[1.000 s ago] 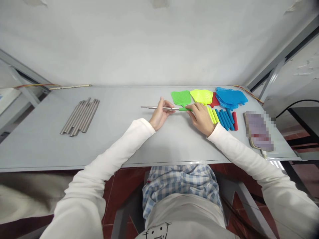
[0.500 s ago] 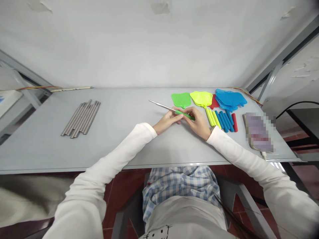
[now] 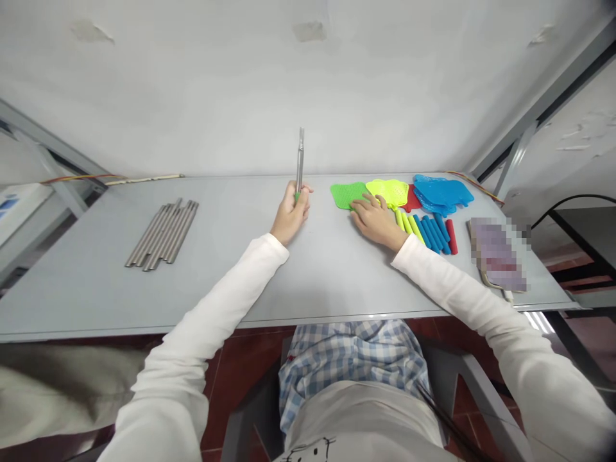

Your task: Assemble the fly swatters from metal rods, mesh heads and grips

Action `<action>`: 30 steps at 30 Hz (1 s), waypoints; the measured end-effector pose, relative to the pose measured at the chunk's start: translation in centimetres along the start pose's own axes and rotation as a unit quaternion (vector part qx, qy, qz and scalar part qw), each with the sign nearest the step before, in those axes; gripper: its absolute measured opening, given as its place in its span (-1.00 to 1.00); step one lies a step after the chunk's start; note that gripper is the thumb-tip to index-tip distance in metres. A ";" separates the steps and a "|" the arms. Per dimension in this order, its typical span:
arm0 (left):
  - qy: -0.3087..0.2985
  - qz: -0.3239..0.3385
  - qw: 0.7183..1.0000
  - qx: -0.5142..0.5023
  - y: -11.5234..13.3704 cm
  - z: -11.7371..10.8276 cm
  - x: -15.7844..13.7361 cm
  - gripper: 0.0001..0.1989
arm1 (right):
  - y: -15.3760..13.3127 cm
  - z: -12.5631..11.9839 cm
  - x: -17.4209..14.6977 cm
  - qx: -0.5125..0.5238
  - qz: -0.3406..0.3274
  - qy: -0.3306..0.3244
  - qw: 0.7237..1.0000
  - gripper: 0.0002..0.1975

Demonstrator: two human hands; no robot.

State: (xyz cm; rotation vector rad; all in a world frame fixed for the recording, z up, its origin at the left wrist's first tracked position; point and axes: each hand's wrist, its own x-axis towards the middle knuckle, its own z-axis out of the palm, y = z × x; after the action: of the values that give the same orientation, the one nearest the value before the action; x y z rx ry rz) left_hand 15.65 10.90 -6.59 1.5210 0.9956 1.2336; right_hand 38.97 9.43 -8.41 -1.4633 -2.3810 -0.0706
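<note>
My left hand [image 3: 291,215] is closed around the green handle of a metal telescopic rod [image 3: 299,163], which points up and away from me. Most of the handle is hidden in the fist. My right hand [image 3: 378,221] lies over the near edge of the green fly swatter head [image 3: 347,195], fingers stretched out and apart. Beside it is a stack of yellow swatter heads [image 3: 389,191], then a red one [image 3: 412,199] partly covered, and blue ones [image 3: 443,194] at the right. Yellow handle grips [image 3: 409,226], blue grips [image 3: 433,232] and a red grip [image 3: 452,237] lie just right of this hand.
Several bare metal tubes [image 3: 162,234] lie in a bunch on the left of the grey table [image 3: 231,282]. A phone with a blurred screen [image 3: 498,253] and a plugged-in cable lies at the right. A wall [image 3: 216,96] rises behind the table.
My hands have parted. The left has moved left and turned the rod upright with its green handle in the fist; the right has let go of the handle and reached to the green swatter head.
</note>
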 end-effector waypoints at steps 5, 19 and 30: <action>-0.051 0.078 0.947 0.309 -0.2 -3.3 -0.2 -0.67 | -0.7 -0.3 -0.4 0.038 -0.020 -0.014 0.999 -0.60; -0.115 0.211 0.842 0.484 -0.7 -4.5 0.0 -0.70 | 2.7 0.6 -0.2 0.062 0.071 -0.044 0.995 0.05; -0.048 0.227 0.842 0.488 -1.2 -4.9 0.0 -0.68 | 4.0 -1.3 0.0 0.349 0.159 0.070 0.921 -0.42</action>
State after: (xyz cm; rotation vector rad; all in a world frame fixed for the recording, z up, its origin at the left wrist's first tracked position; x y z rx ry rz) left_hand 10.79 11.94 -7.33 2.7105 1.3364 0.9421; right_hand 42.76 11.00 -7.71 -1.3810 -1.7384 0.6605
